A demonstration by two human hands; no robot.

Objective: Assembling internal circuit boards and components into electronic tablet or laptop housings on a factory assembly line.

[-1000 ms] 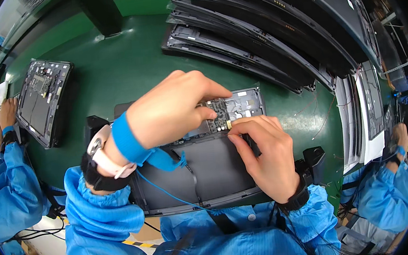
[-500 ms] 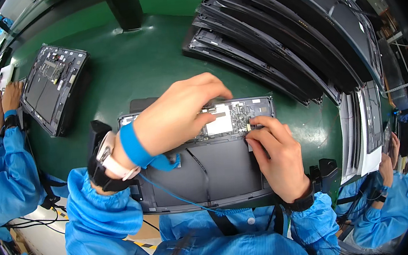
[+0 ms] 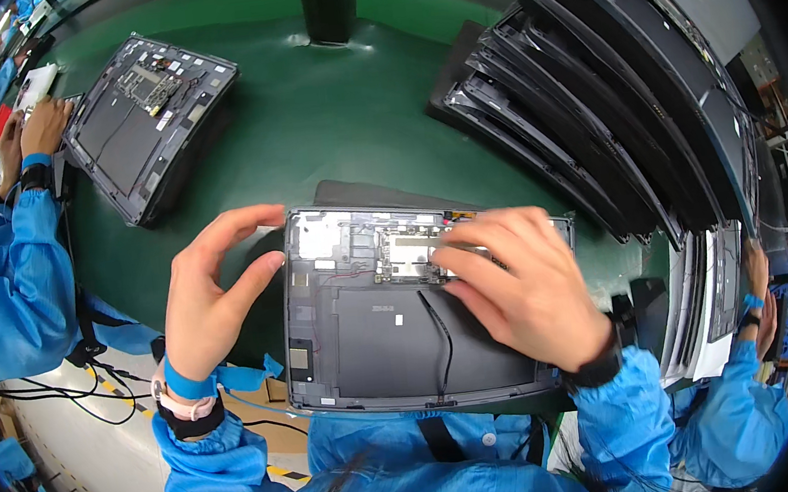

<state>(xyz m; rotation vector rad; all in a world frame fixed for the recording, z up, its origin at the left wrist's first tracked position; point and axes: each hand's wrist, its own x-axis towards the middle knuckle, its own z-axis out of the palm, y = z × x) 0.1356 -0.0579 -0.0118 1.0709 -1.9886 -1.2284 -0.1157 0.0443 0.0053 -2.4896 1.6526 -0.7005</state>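
An opened tablet (image 3: 366, 345) lies in front of me with its insides facing up. It shows a dark battery area, a black ribbon cable and a circuit board (image 3: 395, 257) along the far part. My left hand (image 3: 212, 294) is at the tablet's far left corner, thumb and fingers apart, the fingertips at the edge. My right hand (image 3: 523, 280) is over the circuit board, its fingers bent and drawn together; whatever is between the fingertips, if anything, is hidden. A blue wrist strap (image 3: 188, 383) with a cord circles my left wrist.
Another opened tablet (image 3: 150, 118) sits at the far left on the green table (image 3: 324, 128). A leaning stack of tablet housings (image 3: 582, 111) stands at the right. Co-workers' hands (image 3: 41, 129) are at the left, and another person's sleeve (image 3: 734, 421) is at the right.
My left hand has gone from above the circuit board to the tablet's left edge. My right hand has shifted from the board's right end to over its middle. The view has turned somewhat.
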